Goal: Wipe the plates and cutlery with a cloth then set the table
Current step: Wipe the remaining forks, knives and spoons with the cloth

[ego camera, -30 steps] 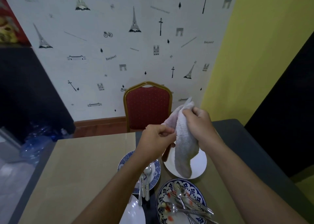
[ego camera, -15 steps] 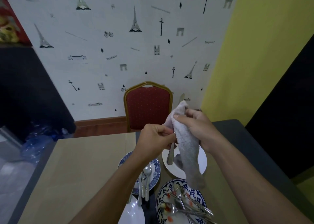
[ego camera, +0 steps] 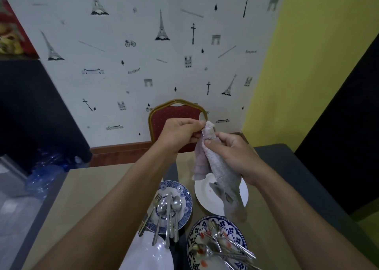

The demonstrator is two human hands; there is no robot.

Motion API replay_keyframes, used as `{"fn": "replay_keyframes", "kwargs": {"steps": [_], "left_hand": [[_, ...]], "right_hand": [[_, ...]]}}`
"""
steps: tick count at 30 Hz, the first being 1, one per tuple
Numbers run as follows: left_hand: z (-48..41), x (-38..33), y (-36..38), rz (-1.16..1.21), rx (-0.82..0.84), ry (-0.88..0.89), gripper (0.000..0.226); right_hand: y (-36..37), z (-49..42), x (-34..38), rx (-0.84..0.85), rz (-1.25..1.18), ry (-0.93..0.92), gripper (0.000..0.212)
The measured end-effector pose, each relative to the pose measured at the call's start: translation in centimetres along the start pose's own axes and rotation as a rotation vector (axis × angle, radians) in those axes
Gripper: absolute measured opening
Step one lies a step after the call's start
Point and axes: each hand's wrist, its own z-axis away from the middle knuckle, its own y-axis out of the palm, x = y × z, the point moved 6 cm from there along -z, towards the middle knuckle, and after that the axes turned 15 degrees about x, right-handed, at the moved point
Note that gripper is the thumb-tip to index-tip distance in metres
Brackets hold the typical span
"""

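Both bare forearms come up from the bottom edge and converge at centre, with the hands raised and nearly touching. The left hand [ego camera: 180,133] is back-up with its fingers curled in, thumb and fingertips [ego camera: 200,124] pinching a thin piece of cutlery [ego camera: 203,117] that is mostly hidden, kind unclear. The right hand [ego camera: 231,155] sits just right of and slightly lower than the left, thumb [ego camera: 213,141] across the front and fingers wrapped behind, gripping the cloth [ego camera: 217,167] bunched round that cutlery; its wrist is straight, and the forearm runs down toward the lower right corner.
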Motion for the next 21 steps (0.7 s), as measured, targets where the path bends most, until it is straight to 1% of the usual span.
{"fn": "replay_keyframes", "kwargs": {"steps": [3, 7, 10, 12, 14, 16, 18, 20, 21], "left_hand": [[0.0, -0.2, -0.3, 0.020, -0.106, 0.035, 0.014], [0.2, -1.4, -2.2, 0.040, -0.309, 0.062, 0.015], [0.5, -1.9, -2.8, 0.014, -0.391, 0.078, 0.018], [0.8, -1.5, -2.4, -0.002, -0.422, 0.071, 0.020], [0.8, -1.0, -1.8, -0.004, -0.425, 0.067, 0.018], [0.5, -0.9, -1.0, -0.025, -0.387, 0.071, 0.010], [0.4, -1.1, -0.2, -0.074, -0.331, 0.068, 0.014], [0.5, -1.5, 0.7, -0.112, -0.263, 0.075, 0.012], [0.6, -1.8, 0.9, -0.116, -0.231, 0.081, 0.013]], "right_hand": [[0.0, 0.9, -0.7, 0.048, 0.025, 0.026, 0.017], [0.3, 2.7, -2.2, 0.153, 0.068, 0.082, 0.020], [0.0, 3.5, -2.8, 0.154, 0.061, 0.096, 0.019], [0.1, 3.7, -3.0, 0.136, 0.141, 0.096, 0.016], [-0.1, 3.6, -3.0, 0.050, 0.294, 0.090, 0.014], [0.1, 3.6, -2.8, -0.019, 0.352, 0.052, 0.025], [-0.3, 3.3, -1.8, -0.087, 0.499, -0.041, 0.031], [-0.5, 2.7, -0.9, -0.098, 0.620, -0.115, 0.036], [-0.6, 2.4, -0.6, -0.085, 0.621, -0.123, 0.035]]}}
